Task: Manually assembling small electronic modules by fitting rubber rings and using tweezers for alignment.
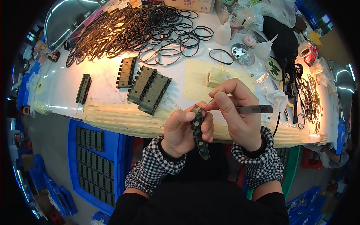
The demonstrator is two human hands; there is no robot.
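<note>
My left hand (176, 129) is closed around a narrow camouflage-green strip (197, 129) with round metal-like spots on its face and dark knobs along its edge. The strip is held upright over the near table edge. My right hand (238, 112) pinches a thin, needle-like tool (209, 104), its tip at the strip's upper end. Grey tweezers (257, 109) also lie in the right hand, their end sticking out to the right. On the table farther left lie similar green pieces: a wide group (149, 90), a smaller group (126, 72) and a single strip (83, 89).
A tangled heap of black loops (112, 32) covers the back left. Behind my right hand are a pale block (217, 77), a round metal dish (240, 50) and squeeze bottles (223, 33). Below left, a blue bin (72, 150) contains rows of green pieces.
</note>
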